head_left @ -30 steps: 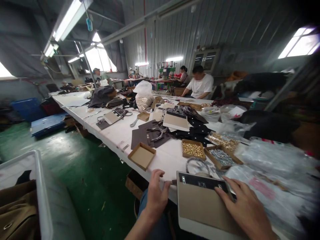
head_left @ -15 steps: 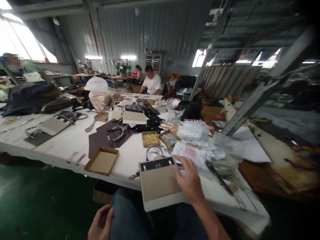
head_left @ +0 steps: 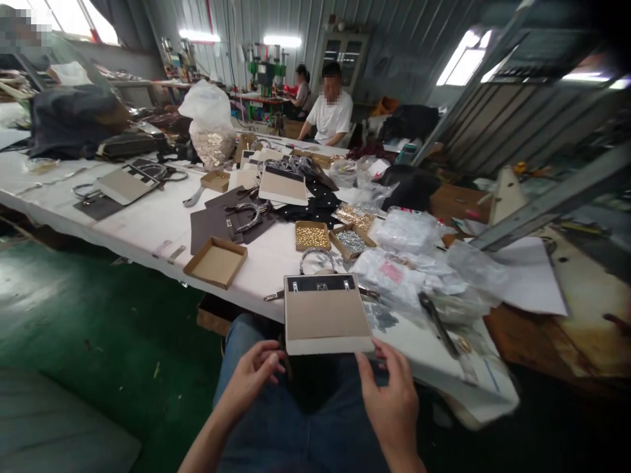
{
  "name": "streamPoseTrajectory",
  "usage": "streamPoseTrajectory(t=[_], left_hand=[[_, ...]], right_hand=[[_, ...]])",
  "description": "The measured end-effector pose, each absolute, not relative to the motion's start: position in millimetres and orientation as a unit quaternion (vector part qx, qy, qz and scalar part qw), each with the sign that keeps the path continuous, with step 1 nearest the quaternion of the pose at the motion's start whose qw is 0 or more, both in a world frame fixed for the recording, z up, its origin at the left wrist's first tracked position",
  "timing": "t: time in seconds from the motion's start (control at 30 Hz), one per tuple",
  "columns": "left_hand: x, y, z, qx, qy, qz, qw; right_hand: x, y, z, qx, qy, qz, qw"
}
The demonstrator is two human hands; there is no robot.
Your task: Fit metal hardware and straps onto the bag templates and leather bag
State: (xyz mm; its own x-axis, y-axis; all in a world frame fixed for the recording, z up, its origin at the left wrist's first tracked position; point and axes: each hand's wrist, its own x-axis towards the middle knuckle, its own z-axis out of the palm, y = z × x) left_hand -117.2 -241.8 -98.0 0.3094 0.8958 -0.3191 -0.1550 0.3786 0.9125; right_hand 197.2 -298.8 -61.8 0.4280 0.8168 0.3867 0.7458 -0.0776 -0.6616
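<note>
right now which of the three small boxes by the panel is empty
The box at the near edge of the table, left of the tan panel: its bottom is bare. The other two, behind the panel, hold gold studs and silver ones.

We look from a single camera worn on the person's head, seated at the near edge of the long white table (head_left: 148, 223), facing forward and down. The left hand (head_left: 251, 378) and right hand (head_left: 392, 404) sit close at the bottom; the table runs away far left.
</note>
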Motion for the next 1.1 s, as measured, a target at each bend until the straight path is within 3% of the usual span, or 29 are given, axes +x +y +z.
streamPoseTrajectory(t=[0.17, 0.37, 0.47, 0.67, 0.8, 0.97, 1.1], left_hand=[[-77, -231, -76, 0.422, 0.370, 0.404, 0.723], [-68, -187, -31, 0.440, 0.366, 0.431, 0.698], [-69, -159, -23, 0.459, 0.377, 0.436, 0.676], [-73, -155, -47, 0.442, 0.428, 0.437, 0.656], [-87, -172, -60, 0.420, 0.434, 0.433, 0.670], [-110, -191, -86, 0.350, 0.484, 0.482, 0.641], [-104, -224, -111, 0.321, 0.517, 0.483, 0.630]], right_hand=[[229, -278, -65, -0.783, -0.461, 0.159, 0.387], [232, -244, -44, -0.682, -0.350, 0.333, 0.549], [232, -223, -42, -0.680, -0.363, 0.321, 0.551], [232, -223, -61, -0.732, -0.440, 0.241, 0.461], [221, -269, -92, -0.759, -0.385, 0.192, 0.489], [182, -305, -158, -0.750, -0.320, 0.339, 0.469], [159, -281, -174, -0.670, -0.317, 0.429, 0.516]])
